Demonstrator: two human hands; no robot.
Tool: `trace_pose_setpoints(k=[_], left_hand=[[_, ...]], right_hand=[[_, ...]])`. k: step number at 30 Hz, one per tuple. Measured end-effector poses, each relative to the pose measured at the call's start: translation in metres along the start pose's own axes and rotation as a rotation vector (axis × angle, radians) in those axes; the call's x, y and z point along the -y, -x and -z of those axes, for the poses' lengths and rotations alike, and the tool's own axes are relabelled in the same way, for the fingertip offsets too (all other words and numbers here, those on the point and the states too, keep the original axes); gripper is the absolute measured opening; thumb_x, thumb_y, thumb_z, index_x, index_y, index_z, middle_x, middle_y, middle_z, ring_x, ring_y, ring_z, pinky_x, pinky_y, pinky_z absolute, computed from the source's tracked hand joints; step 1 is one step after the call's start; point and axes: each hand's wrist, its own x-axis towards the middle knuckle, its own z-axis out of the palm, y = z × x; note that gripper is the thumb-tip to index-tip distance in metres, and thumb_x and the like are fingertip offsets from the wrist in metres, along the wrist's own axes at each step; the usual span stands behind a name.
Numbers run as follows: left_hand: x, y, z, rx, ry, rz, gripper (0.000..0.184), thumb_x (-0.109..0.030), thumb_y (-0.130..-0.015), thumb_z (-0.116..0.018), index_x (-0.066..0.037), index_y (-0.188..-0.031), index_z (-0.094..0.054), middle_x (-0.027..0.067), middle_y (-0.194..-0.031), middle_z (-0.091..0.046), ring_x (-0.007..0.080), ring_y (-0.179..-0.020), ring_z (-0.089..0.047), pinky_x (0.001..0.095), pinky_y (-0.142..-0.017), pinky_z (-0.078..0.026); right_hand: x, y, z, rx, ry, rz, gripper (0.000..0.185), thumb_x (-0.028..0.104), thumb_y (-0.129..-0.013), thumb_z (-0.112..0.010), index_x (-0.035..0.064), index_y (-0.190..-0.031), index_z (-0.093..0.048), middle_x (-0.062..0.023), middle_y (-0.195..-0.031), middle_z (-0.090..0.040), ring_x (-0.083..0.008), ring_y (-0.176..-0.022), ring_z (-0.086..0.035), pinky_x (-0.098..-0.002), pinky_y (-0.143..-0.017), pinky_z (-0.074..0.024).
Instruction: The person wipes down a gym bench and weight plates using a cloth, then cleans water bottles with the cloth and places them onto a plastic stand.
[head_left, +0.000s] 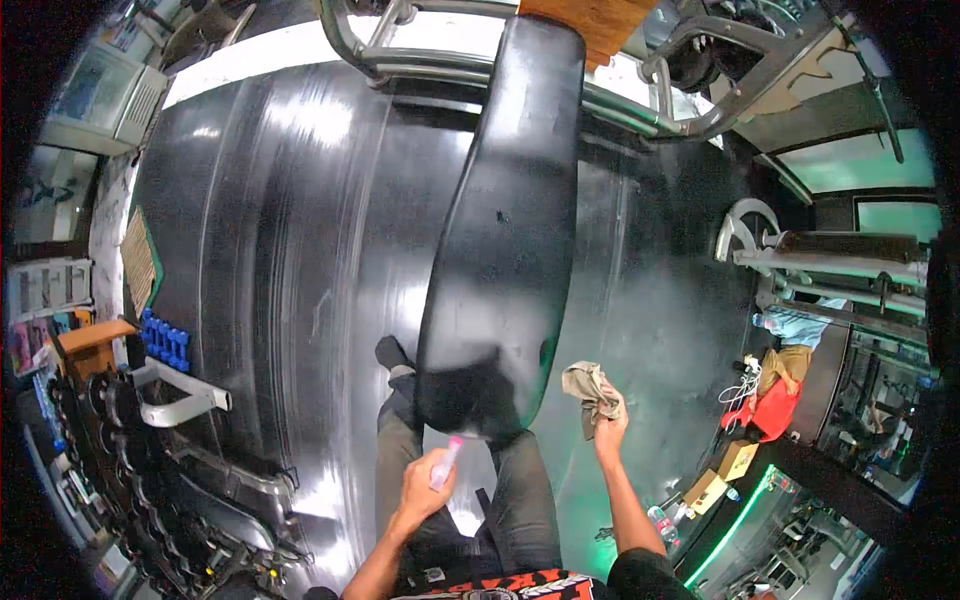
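A: Taking the black pad (pixel 505 220) as landmark, where are the held things found?

B: A small pale bottle (pixel 441 474) with a pink top (pixel 456 441) is held just short of the pad's near end, toward its left. A beige cloth (pixel 582 384) is held to the right of that same end, clear of the pad.

A: And how is each grip set?

B: The bottle is grasped in the left hand (pixel 422 490), with the fingers wrapped round it. The cloth is bunched in the right hand (pixel 608 424), with loose folds left sticking out past the fingertips.

A: What might go wrong from here?

B: The cloth could be dropped on the floor (pixel 640 300) to the right of the pad, if those folds are too slackly held. Whether the pink top is closed, or any liquid is contained, cannot be told; were it open, the trousers (pixel 525 495) below the pad's near end could be wetted by a careless squeeze.

A: And the footing?

B: If the glossy floor beside the pad were splashed, a slip could be caused.
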Motion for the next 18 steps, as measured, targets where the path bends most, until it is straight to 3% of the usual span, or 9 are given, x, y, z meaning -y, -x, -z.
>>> trace_pose_setpoints(k=[3,10,12,18], left_hand=[[-0.006,0.027,-0.021,-0.262,0.006,0.028,0.011,-0.009,-0.078,-0.061,-0.004,-0.088,-0.060,0.0178,-0.076,-0.062,0.0356,-0.069,-0.062,0.0376,-0.061,-0.048],[-0.005,0.090,-0.062,-0.249,-0.094,0.175,0.011,-0.011,-0.079,-0.061,-0.005,-0.087,-0.060,0.0183,-0.077,-0.062,0.0376,-0.074,-0.061,0.0419,-0.063,-0.048],[-0.008,0.099,-0.076,-0.110,-0.098,0.100,0.013,-0.014,-0.078,-0.062,-0.006,-0.088,-0.059,0.0185,-0.078,-0.062,0.0390,-0.074,-0.061,0.0444,-0.064,-0.048],[-0.020,0.100,-0.086,-0.294,-0.165,0.190,0.014,-0.013,-0.077,-0.063,-0.006,-0.088,-0.058,0.0191,-0.076,-0.061,0.0404,-0.074,-0.060,0.0438,-0.064,-0.047]], right_hand=[[-0.023,0.020,0.031,0.060,0.070,0.006,0.014,-0.001,-0.090,-0.051,0.0012,-0.104,-0.056,-0.0136,-0.124,-0.055,-0.0212,-0.116,-0.050,-0.0323,-0.097,-0.0394],[-0.024,0.042,0.070,0.136,0.028,-0.043,0.020,-0.007,-0.087,-0.047,-0.0001,-0.104,-0.056,-0.0138,-0.122,-0.056,-0.0218,-0.117,-0.049,-0.0323,-0.100,-0.0363],[-0.024,0.043,0.074,0.138,0.016,-0.073,0.021,-0.008,-0.087,-0.046,-0.0003,-0.104,-0.056,-0.0139,-0.122,-0.056,-0.0219,-0.117,-0.049,-0.0323,-0.100,-0.0360],[-0.032,0.044,0.081,0.164,0.006,-0.040,0.026,-0.010,-0.085,-0.044,-0.0004,-0.106,-0.056,-0.0135,-0.122,-0.055,-0.0213,-0.117,-0.049,-0.0312,-0.098,-0.0364]])
